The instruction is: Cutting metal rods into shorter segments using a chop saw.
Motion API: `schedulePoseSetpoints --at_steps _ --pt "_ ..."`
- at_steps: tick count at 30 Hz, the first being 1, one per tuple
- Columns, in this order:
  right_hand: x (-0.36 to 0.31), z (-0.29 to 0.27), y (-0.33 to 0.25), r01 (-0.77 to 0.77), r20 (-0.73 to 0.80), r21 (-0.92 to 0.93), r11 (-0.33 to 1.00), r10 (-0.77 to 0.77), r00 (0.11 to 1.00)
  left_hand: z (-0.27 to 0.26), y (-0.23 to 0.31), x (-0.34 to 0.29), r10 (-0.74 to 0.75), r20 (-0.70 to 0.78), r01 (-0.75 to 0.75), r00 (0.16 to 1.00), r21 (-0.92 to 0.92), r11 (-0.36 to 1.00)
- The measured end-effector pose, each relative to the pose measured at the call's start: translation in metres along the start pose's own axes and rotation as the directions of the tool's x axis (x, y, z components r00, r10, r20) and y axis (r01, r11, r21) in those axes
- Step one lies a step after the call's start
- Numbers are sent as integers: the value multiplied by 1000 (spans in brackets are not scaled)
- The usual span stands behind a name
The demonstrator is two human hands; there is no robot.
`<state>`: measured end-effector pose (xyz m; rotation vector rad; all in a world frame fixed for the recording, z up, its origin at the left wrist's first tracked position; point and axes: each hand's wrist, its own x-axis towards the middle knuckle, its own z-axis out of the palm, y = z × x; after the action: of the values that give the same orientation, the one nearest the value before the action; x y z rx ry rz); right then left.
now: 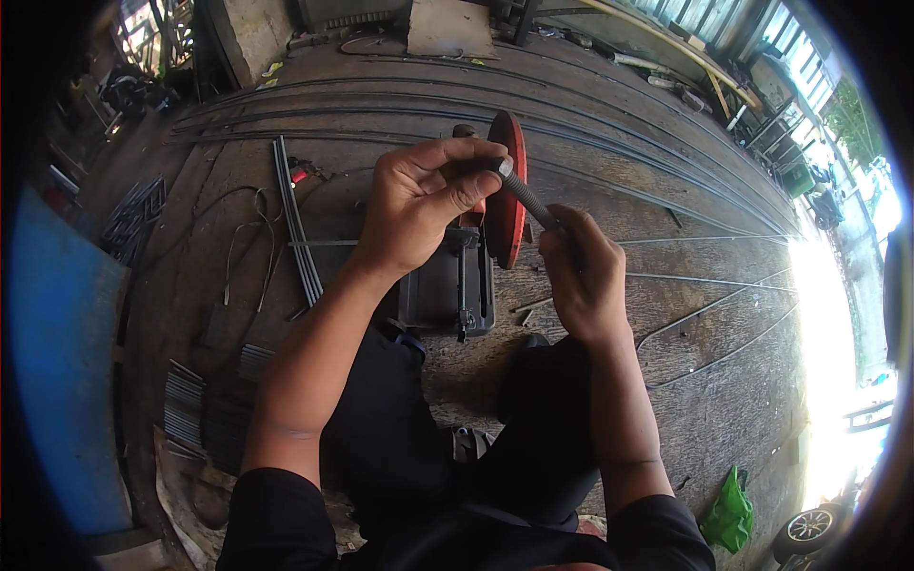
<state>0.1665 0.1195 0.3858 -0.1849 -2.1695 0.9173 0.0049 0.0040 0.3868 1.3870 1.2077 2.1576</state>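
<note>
In front of my chest I hold a thick grey threaded bolt (526,197), slanting down from left to right. My left hand (414,200) pinches its head end between thumb and fingers. My right hand (588,276) is closed round its other end, hiding that tip. Just behind the bolt stands a cut-off saw with a red disc (501,233) seen nearly edge-on. Its dark metal base (427,297) with a clamp screw (463,285) rests on the floor before my knees.
Long thin metal rods (381,112) stretch across the wooden floor. Several flat bars (295,224) lie to the left, near bent wire (262,224). Short cut rods (183,404) are stacked at lower left, beside a blue panel (62,381). A green bag (728,512) lies at lower right.
</note>
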Motion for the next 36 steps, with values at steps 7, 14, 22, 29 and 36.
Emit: schedulePoseSetpoints --at_steps 7,14,22,29,36 --pt "2 5 9 -62 -25 115 991 65 998 0 6 -1 73 109 -84 991 105 991" --pt "-2 9 9 -26 -108 72 997 33 994 1 3 -2 112 120 -131 986 166 977" --pt "-3 11 9 25 -113 159 987 -7 994 2 18 -7 85 167 -135 982 317 939" --pt "-2 6 18 129 -22 97 987 -127 992 4 30 -6 264 270 -363 926 444 819" --pt "-5 5 22 175 -63 62 983 -171 983 9 30 -7 207 211 -279 955 418 865"
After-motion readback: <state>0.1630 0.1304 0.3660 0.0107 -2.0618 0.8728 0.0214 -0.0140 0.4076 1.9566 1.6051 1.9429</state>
